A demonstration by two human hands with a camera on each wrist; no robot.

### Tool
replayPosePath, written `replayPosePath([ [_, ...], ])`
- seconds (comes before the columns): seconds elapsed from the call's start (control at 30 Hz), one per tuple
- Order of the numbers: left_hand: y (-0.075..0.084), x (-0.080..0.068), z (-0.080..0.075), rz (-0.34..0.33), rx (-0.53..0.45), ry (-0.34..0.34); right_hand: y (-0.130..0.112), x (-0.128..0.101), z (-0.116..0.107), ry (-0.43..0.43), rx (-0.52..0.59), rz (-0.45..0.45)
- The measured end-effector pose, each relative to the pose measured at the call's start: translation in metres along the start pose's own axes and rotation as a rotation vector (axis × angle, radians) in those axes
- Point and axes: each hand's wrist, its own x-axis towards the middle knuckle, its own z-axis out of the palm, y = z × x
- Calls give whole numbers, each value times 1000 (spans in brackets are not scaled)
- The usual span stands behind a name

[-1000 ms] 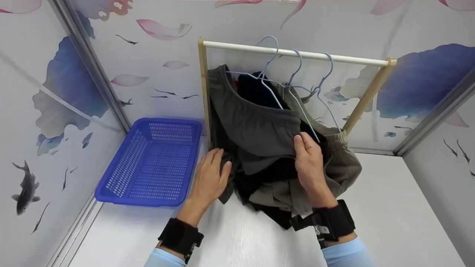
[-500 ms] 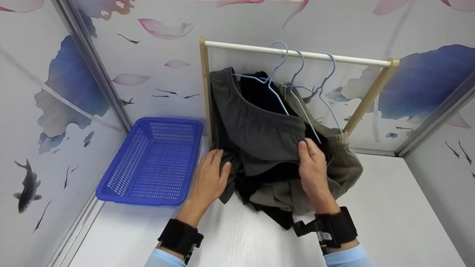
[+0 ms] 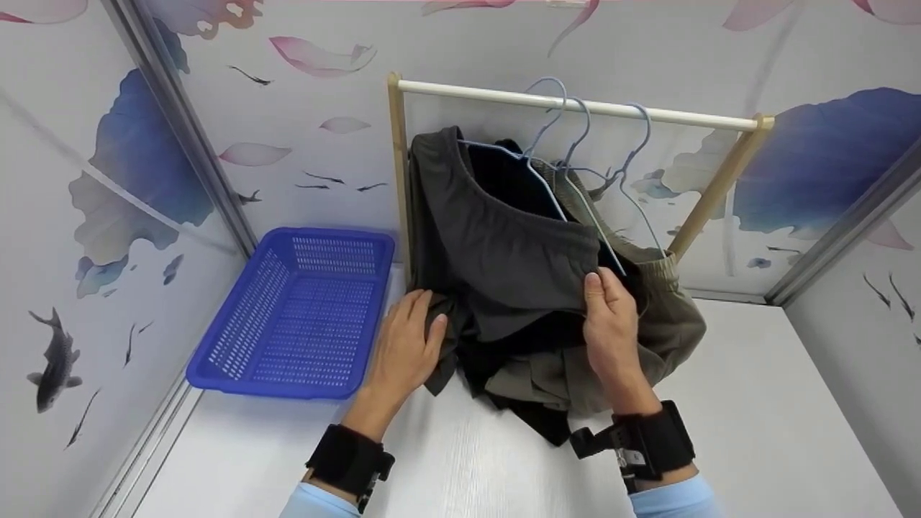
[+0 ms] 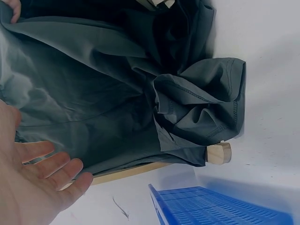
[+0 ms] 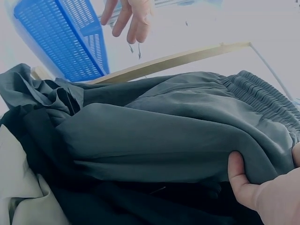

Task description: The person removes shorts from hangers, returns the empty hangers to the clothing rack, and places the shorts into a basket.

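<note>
Shorts (image 3: 496, 252), dark grey with an elastic waistband, hang from the frontmost hanger (image 3: 536, 176) on the rail (image 3: 575, 105). The right hand (image 3: 611, 327) pinches the fabric just below the waistband's right end, thumb on the front face and fingers curled behind the cloth; the right wrist view shows the thumb (image 5: 241, 180) pressed on a fold of the same grey cloth (image 5: 178, 140).

Left of that pinch and a little lower, the left hand (image 3: 406, 345) lies with fingers straight and together against the hanging hem of the shorts, gripping nothing. In the left wrist view the palm (image 4: 33, 187) is flat and spread, just beside the grey fabric (image 4: 93, 93), with the crumpled leg end (image 4: 201, 108) farther along, near the foot of the wooden post (image 4: 218, 152).

Behind the pinched cloth hangs a black garment (image 3: 504, 180), and to the right of the grip an olive one (image 3: 669, 316), each on its own pale blue hanger. Their lower ends bunch together on the white tabletop (image 3: 755, 432) directly under the right hand.

Left of the left hand, near it but apart, a blue basket (image 3: 288, 316) sits on the tabletop against the wall. Both wrists wear black straps.
</note>
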Motion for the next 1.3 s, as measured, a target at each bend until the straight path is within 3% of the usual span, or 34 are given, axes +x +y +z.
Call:
replayPosePath([
  [0.7, -2, 2, 0, -3, 19, -4, 0, 1, 0, 12, 18, -88],
  [1.3, -6, -3, 2, -10, 13, 2, 12, -15, -3, -59, 63, -15],
])
